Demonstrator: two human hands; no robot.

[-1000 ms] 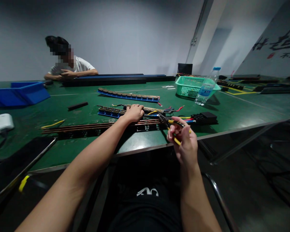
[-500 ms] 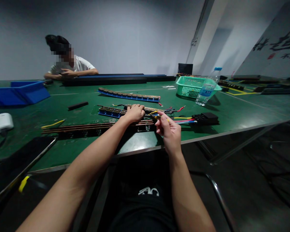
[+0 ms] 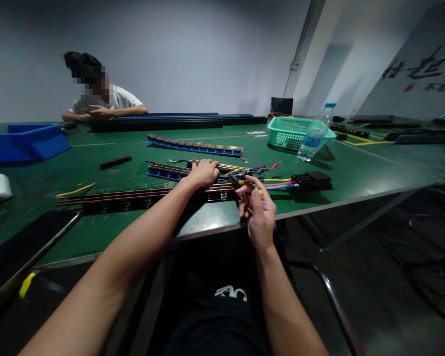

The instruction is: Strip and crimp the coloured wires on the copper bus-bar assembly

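My left hand [image 3: 204,173] is closed over the middle of a short blue-and-black strip with brass-coloured rods [image 3: 166,170], pressing it near the table. In my right hand [image 3: 261,212] is a pair of pliers with yellow-and-black handles [image 3: 249,184]. Their dark jaws point left, close to the wires just right of my left hand; whether they grip a wire I cannot tell. In front of both hands lies a long black rail with copper rods [image 3: 114,196]. Yellow, red and blue wires [image 3: 280,186] run to a black connector block [image 3: 313,180] at the right.
Another blue strip [image 3: 196,145] lies farther back. A green basket [image 3: 282,133] and a water bottle [image 3: 313,141] stand at the right, a blue bin [image 3: 25,143] at the left. A person [image 3: 124,101] leans on the far edge. A phone-like dark slab [image 3: 29,237] lies front left.
My right hand has tilted and opened slightly, so more of the pliers and their handles shows. My left hand stays on the strip. The whole view has shifted slightly.
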